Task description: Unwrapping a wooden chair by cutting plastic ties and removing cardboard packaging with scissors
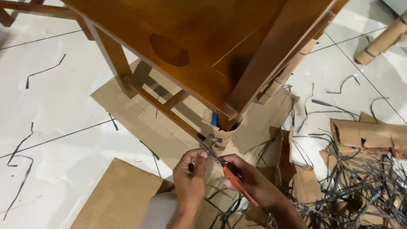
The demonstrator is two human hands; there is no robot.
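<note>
I am looking down at a floor of large pale glossy tiles (50, 106), littered with dark curled strips of strapping (19, 154). Flattened sheets of brown cardboard (115, 210) lie under me and under the brown varnished wooden table (201, 33) that fills the top of my view. My left hand (191, 179) is closed on a dark strap end just below the table's cardboard-wrapped leg (227, 127). My right hand (252, 183), close beside it, is clamped on orange-handled cutters (235, 180) whose tip points up at the leg. To my right sits a tangled heap of cut black straps (368, 192) with a folded cardboard sleeve (375, 136), and beyond it another paper-wrapped leg (397, 29).
</note>
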